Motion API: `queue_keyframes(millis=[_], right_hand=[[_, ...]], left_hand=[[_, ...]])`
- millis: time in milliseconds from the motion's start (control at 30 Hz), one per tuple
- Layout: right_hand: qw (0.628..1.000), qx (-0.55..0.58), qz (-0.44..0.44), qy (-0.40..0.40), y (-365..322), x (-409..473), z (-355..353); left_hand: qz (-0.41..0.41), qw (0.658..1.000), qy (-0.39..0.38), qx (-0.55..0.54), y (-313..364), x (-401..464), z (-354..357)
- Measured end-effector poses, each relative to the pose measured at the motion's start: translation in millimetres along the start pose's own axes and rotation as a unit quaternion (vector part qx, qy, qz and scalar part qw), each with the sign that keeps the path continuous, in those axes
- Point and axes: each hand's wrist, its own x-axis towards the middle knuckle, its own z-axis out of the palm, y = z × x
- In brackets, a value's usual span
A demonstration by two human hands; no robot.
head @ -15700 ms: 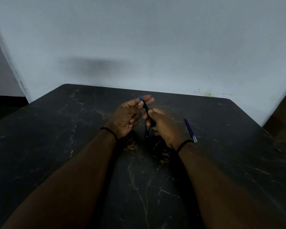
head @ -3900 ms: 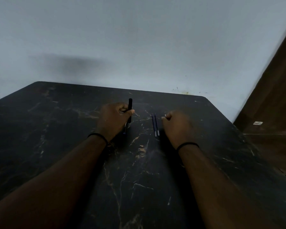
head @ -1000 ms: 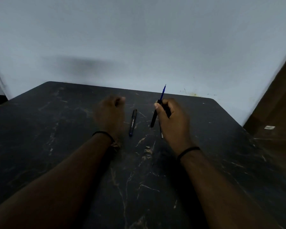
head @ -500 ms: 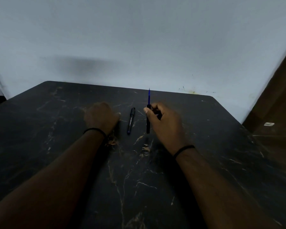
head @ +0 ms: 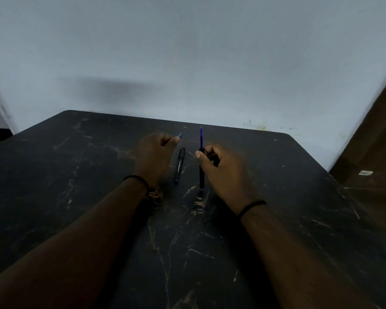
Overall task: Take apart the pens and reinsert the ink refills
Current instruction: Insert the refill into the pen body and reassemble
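Pens are mid-reassembly: at centre frame the left hand [head: 153, 157], empty and fisted half a second ago, now pinches a small blue tip piece [head: 180, 136]. Just right, one black pen [head: 179, 165] lies on the table [head: 54, 175]. Further right, the right hand [head: 218, 168] grips an upright barrel [head: 201, 175], blue refill [head: 201, 137] poking out; capping looks next.

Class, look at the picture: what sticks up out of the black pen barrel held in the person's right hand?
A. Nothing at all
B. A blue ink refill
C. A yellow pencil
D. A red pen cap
B: a thin blue ink refill rises from the black barrel pinched in the right hand.
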Motion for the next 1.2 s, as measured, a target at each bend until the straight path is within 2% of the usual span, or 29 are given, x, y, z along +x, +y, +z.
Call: queue_keyframes(millis=[100,233,400,567,700,1200], right_hand=[[1.0,0.0,-0.01,-0.02,2.7,1.3,4.7],[0.999,-0.01,-0.026,-0.024,7.2,2.0,8.4],[0.999,-0.017,-0.037,-0.013,8.7,1.7,9.0],[0.999,-0.005,-0.036,-0.036,9.8,0.5,12.1],[0.997,-0.012,-0.051,-0.05,7.5,0.0,11.0],[0.997,-0.018,-0.048,-0.058,6.0,-1.3,8.2]], left_hand=[[-0.08,0.975,0.016,-0.208,2.1,0.6,4.8],[-0.13,0.927,0.002,-0.351,4.8,2.2,1.7],[-0.155,0.904,-0.029,-0.398,5.8,-0.2,-3.7],[-0.188,0.86,-0.062,-0.471,6.3,-0.9,-3.0],[-0.194,0.841,-0.082,-0.498,1.1,0.8,-0.5],[-0.166,0.851,-0.111,-0.485,1.3,-1.9,1.1]])
